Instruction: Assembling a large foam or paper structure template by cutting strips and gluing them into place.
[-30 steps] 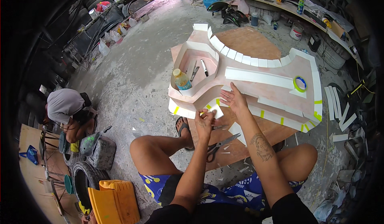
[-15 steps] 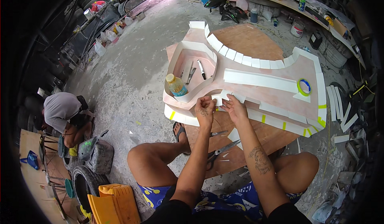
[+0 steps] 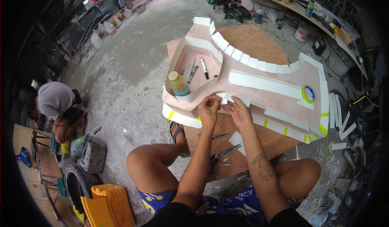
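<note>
The left hand pinches a small, flat white card piece between thumb and fingers, at the near edge of a broad, pinkish panel with a matte, mottled surface. The right hand is just beside it, its thumb and fingers drawn together at the white card there; whether they grip it or only touch it, I cannot tell. The panel rests over a smooth brown plywood sheet. Thin, squarish white tabs follow its curved far edge, and a long, straight white strip lies across its middle. On the right, a round yellow-green tape roll lies near the strip's end, and short bits of matching tape mark the near border. On the left, an angular, thin-walled recess holds a clear plastic bottle with a yellowish cap, a slim black-and-white marker and a narrow metallic tool. Nearer, dark-handled metal scissors lie on the plywood. Narrow loose white strips lie farther right on the rough, stained concrete floor.
</note>
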### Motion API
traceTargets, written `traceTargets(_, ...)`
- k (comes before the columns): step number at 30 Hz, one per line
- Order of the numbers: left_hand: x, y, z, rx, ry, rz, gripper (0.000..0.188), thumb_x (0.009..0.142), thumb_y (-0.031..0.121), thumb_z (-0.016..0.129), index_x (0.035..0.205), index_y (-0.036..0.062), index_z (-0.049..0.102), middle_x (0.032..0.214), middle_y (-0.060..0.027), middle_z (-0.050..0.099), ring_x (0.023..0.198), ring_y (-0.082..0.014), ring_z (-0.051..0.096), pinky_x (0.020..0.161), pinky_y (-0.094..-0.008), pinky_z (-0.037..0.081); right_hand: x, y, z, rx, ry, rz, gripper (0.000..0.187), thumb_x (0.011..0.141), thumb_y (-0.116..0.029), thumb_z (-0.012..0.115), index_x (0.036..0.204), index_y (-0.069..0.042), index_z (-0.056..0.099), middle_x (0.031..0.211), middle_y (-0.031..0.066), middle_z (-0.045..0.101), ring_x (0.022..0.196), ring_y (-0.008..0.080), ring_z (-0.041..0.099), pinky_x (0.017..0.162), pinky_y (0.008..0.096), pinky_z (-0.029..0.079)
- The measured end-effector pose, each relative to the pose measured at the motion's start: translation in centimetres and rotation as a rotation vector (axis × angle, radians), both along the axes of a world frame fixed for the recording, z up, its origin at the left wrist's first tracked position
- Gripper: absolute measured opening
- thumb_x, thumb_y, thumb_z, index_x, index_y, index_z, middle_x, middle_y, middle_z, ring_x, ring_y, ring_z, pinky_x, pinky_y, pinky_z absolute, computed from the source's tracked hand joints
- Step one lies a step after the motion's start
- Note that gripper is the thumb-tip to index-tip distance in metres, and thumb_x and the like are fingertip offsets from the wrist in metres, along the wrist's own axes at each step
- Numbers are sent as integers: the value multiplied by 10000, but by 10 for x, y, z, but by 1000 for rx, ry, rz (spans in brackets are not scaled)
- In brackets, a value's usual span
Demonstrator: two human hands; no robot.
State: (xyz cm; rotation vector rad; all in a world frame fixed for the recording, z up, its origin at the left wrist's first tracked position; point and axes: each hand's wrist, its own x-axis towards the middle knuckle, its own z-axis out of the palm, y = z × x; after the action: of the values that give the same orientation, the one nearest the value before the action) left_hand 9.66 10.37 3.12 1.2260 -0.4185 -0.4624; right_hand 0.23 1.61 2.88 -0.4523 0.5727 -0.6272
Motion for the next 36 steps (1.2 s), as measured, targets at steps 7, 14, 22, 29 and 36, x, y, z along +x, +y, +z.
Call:
traceTargets(7,3,2,1,94,-62,-10,184,841,64,703,957,-58,626,800,-74,654,643,-100,609,566,-208,492,-2,-1,4,-1,3,28,295,869,-163,671,1065,21,548,1075,197,605,1053,300,574,941,487,511)
traceTargets(14,-5,18,2,80,-117,30,291,840,64,705,1058,-44,546,810,-75,630,653,-97,581,567,-209,480,-8,10,-3,-181,45,123,368,858,-192,714,1148,-8,580,1114,113,610,1027,223,593,873,406,529)
traceTargets(22,-21,89,2,323,-88,8,221,915,162,624,1012,-32,579,843,-141,676,685,-183,663,583,-270,517,-32,29,-3,-564,358,213,336,819,-59,730,1138,-50,627,991,21,614,868,114,600,736,256,519)
traceTargets(29,-63,189,-17,854,-692,-396,185,811,117,689,874,-51,644,815,-191,675,739,-284,674,686,-365,529,-78,21,-7,-616,396,205,395,802,-41,724,1188,-36,641,989,44,608,831,114,615,691,233,537)
traceTargets(36,-104,197,-45,1162,-971,-369,330,726,117,670,948,-93,544,906,-279,604,848,-446,610,798,-477,506,-85,35,18,-613,384,238,377,796,-45,732,1162,-13,647,921,24,609,806,102,613,660,226,536)
